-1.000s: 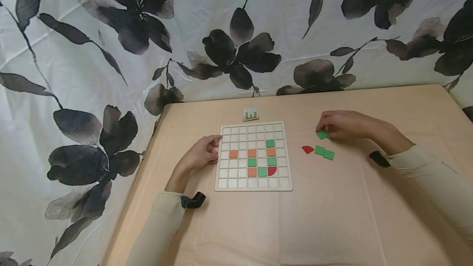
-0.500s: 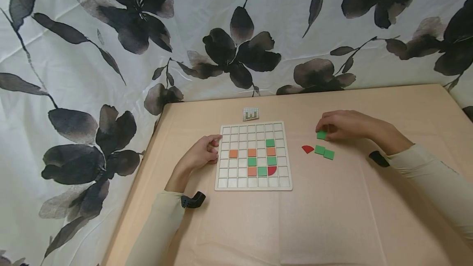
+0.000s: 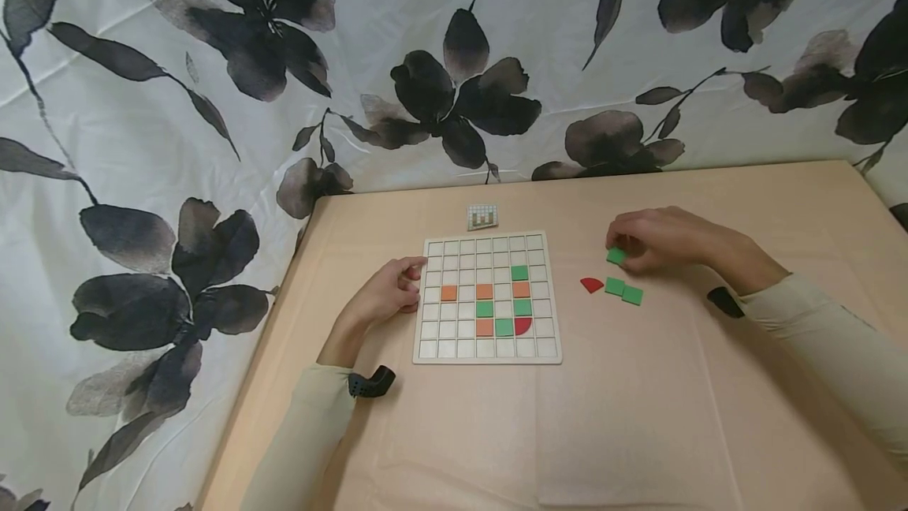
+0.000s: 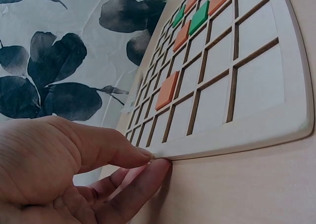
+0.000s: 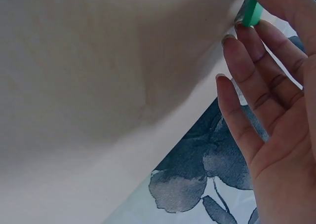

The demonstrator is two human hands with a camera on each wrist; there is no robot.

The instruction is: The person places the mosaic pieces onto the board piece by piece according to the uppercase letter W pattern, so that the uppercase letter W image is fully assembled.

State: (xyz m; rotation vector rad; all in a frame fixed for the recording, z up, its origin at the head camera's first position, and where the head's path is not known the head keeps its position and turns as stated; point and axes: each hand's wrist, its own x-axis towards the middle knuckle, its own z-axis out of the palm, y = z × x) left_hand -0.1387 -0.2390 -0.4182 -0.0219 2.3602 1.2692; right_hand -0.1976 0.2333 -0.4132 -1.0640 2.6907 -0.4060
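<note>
A white grid board [image 3: 448, 349] lies on the table, several green and orange square tiles and one red quarter-round tile [image 3: 522, 326] set in its cells. My left hand [image 3: 383, 294] holds the board's left edge; in the left wrist view the thumb and a fingertip meet at the rim [image 4: 237, 135]. To the right of the board, my right hand [image 3: 660, 237] pinches a green square tile [image 3: 615, 255] between thumb and fingers. That tile [image 5: 252, 12] also shows in the right wrist view, the other fingers spread below it.
Near my right hand lie a red fan-shaped tile [image 3: 592, 285] and two green square tiles [image 3: 632, 295], their edges touching or overlapping. Behind the board stands a small patterned card [image 3: 482, 217]. A floral cloth [image 3: 397, 14] hangs behind the table.
The green tile in my right hand has turned slightly and shifted a little up within the fingers. My left hand stays at the board's edge.
</note>
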